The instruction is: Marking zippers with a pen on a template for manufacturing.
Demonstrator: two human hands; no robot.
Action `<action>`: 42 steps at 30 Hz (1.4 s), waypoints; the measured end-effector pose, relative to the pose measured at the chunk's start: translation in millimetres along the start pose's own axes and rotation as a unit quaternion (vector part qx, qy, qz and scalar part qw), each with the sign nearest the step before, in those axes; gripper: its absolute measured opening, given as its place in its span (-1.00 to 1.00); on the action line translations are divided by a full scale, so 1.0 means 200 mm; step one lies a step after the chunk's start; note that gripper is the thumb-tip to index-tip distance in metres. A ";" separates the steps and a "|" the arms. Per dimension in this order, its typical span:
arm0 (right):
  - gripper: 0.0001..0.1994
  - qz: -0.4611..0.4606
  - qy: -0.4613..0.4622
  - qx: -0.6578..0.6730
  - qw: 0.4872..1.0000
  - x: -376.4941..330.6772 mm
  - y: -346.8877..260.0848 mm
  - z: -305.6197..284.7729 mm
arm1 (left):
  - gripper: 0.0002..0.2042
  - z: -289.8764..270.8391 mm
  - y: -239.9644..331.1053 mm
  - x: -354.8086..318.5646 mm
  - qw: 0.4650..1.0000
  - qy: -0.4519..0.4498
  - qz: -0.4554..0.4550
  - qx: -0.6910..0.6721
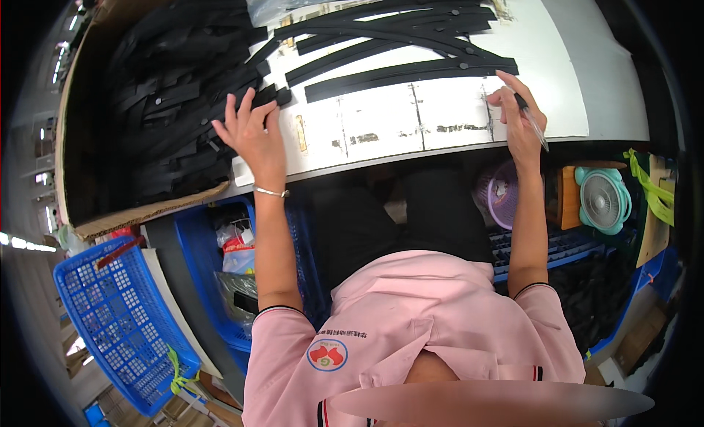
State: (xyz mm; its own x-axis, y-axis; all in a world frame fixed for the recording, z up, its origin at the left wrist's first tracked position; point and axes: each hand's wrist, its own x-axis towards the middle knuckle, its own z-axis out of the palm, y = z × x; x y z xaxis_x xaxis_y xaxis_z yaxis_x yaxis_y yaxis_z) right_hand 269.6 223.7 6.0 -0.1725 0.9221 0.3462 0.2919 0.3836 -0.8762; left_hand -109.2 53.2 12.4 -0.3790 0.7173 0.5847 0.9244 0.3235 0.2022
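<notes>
A heap of strips (176,104) fills the cardboard box (110,220) at the left of the table (609,89). To its right, long strips (411,71) lie side by side across a board (455,122). Below the table's near edge stand a basket (117,317) at left and a fan (603,199) at right.

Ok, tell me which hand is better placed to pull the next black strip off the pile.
Left, probably. The left hand rests spread right at the edge of the pile of black strips, fingers free. The right hand is far across the white board and already grips a pen.
</notes>
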 end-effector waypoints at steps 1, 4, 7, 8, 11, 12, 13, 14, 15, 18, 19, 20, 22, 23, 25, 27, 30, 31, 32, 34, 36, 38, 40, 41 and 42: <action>-0.75 0.001 -0.008 -0.009 1.000 0.00 0.01 0.00 | -0.90 -0.02 0.01 0.01 1.000 0.009 0.015 0.008; -0.76 0.008 -0.016 -0.023 1.000 0.00 0.01 0.00 | -0.94 -0.09 0.09 0.02 0.992 -0.042 0.018 -0.114; -0.76 -0.033 -0.024 -0.023 0.999 0.00 0.01 -0.01 | -0.95 -0.08 0.33 0.00 0.977 -0.106 0.004 -0.184; -0.76 -0.032 -0.020 -0.028 0.999 0.00 0.01 -0.01 | -0.93 -0.06 0.42 -0.02 0.968 -0.107 0.027 -0.225; -0.78 -0.037 -0.014 -0.006 0.999 -0.01 -0.01 -0.01 | -0.88 0.05 0.66 -0.04 0.947 -0.129 0.076 -0.283; -0.78 -0.037 -0.011 -0.011 0.999 -0.01 0.00 -0.01 | -0.87 0.09 0.74 -0.04 0.945 -0.120 0.103 -0.286; -0.76 -0.105 -0.002 -0.050 0.993 -0.02 0.02 -0.01 | -0.87 0.14 0.81 -0.04 0.945 -0.105 0.104 -0.293; -0.73 -0.172 0.006 -0.088 0.981 -0.02 0.02 0.00 | -0.85 0.16 0.87 -0.05 0.943 -0.107 0.098 -0.300; -0.66 -0.167 0.004 -0.137 0.976 -0.05 -0.02 0.03 | -0.83 0.18 0.91 -0.05 0.940 -0.110 0.098 -0.307; -0.64 -0.223 -0.071 -0.144 0.962 -0.17 -0.13 0.06 | -0.80 0.19 1.00 -0.06 0.935 -0.112 0.096 -0.322; -0.64 -0.221 -0.070 -0.145 0.962 -0.19 -0.11 0.05 | -0.78 0.19 1.01 -0.06 0.935 -0.110 0.095 -0.324; -0.61 -0.236 -0.080 -0.170 0.953 -0.22 -0.09 0.05 | -0.78 0.18 1.01 -0.08 0.934 -0.112 0.095 -0.325; -0.59 -0.251 -0.092 -0.190 0.945 -0.24 -0.05 0.03 | -0.78 0.16 0.96 -0.11 0.946 -0.100 0.099 -0.293; -0.56 -0.245 -0.074 -0.213 0.943 -0.23 -0.02 -0.01 | -0.78 0.15 0.93 -0.13 0.946 -0.101 0.098 -0.290; -0.53 -0.238 -0.052 -0.242 0.939 -0.21 0.02 -0.09 | -0.72 0.12 0.86 -0.17 0.954 -0.104 0.136 -0.247; -0.52 -0.230 -0.031 -0.269 0.935 -0.19 0.05 -0.16 | -0.70 0.11 0.82 -0.22 0.962 -0.108 0.133 -0.211; -0.54 -0.229 0.005 -0.325 0.918 -0.16 0.10 -0.26 | -0.66 0.08 0.76 -0.28 0.975 -0.114 0.112 -0.157; -0.54 -0.235 -0.001 -0.319 0.918 -0.16 0.11 -0.26 | -0.64 0.07 0.75 -0.29 0.978 -0.118 0.098 -0.144; -0.54 -0.235 -0.002 -0.310 0.921 -0.17 0.11 -0.26 | -0.64 0.05 0.73 -0.31 0.980 -0.116 0.090 -0.138; -0.54 -0.239 -0.008 -0.298 0.924 -0.17 0.11 -0.26 | -0.60 0.01 0.71 -0.33 0.981 -0.120 0.059 -0.138; -0.53 -0.224 0.012 -0.300 0.927 -0.18 0.12 -0.25 | -0.55 -0.02 0.65 -0.37 0.986 -0.123 0.039 -0.110; -0.55 -0.227 0.011 -0.294 0.928 -0.18 0.12 -0.25 | -0.50 -0.04 0.58 -0.40 0.988 -0.126 0.022 -0.087; -0.57 -0.222 0.017 -0.304 0.926 -0.18 0.12 -0.25 | -0.45 -0.06 0.49 -0.41 0.990 -0.119 0.000 -0.073; -0.60 -0.218 0.011 -0.310 0.925 -0.18 0.12 -0.25 | -0.46 -0.06 0.46 -0.41 0.989 -0.117 -0.003 -0.093; -0.60 -0.222 0.009 -0.310 0.925 -0.18 0.12 -0.25 | -0.46 -0.07 0.45 -0.42 0.989 -0.115 -0.007 -0.093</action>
State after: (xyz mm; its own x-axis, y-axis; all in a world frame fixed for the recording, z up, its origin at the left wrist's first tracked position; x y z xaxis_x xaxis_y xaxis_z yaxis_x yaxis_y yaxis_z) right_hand 329.6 202.0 -9.8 -0.3909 0.6662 0.6351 0.6803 0.6739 -0.2882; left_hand 6.5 14.5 -7.9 -0.3719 0.8420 0.3907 0.9029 0.2303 0.3631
